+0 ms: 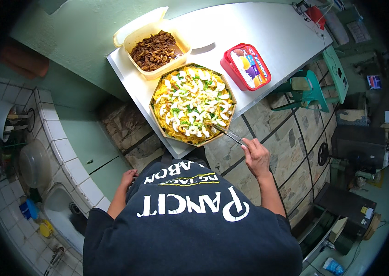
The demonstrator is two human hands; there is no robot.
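Black T-shirt point(194, 239) nearest camera. Gripping tongs point(233, 136) in right hand's point(257, 158) fingers, at near-right side of topped noodles point(191, 105) on worktop point(286, 50). Cannot tell left hand's point(129, 177) fingers. Apparently arranging topping; next calls for light pinch.

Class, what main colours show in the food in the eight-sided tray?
Yellow, white and green; the food shows best in the head view.

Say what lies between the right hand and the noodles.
The head view shows metal tongs extending from the right hand across the box rim to the noodles.
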